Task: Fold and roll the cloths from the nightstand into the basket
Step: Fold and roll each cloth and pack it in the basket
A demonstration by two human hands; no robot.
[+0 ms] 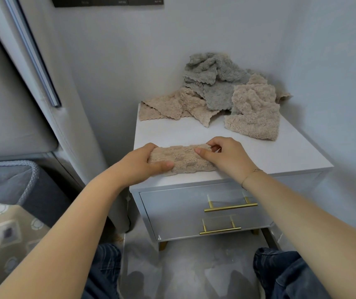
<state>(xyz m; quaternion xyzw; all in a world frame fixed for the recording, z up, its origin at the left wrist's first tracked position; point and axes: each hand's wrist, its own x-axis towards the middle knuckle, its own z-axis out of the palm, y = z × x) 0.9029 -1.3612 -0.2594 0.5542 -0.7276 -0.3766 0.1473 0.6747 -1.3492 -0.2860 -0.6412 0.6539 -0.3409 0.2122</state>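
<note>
A beige fluffy cloth point(183, 159), folded into a narrow strip, lies along the front edge of the white nightstand point(259, 152). My left hand point(142, 165) grips its left end, thumb on top. My right hand point(226, 157) pinches its right end with curled fingers. At the back of the nightstand lies a heap of loose cloths: a grey one point(213, 80), a beige one at the left point(172, 106) and a crumpled beige one at the right point(254, 111). The rim of a grey woven basket point(30, 175) shows at the far left, beside the bed.
The nightstand stands in a corner, with walls behind and to the right. It has two drawers with gold handles point(231, 207). A grey padded headboard point(71, 130) stands left of it. A patterned bedcover point(6, 234) lies at the lower left. My knees are at the bottom.
</note>
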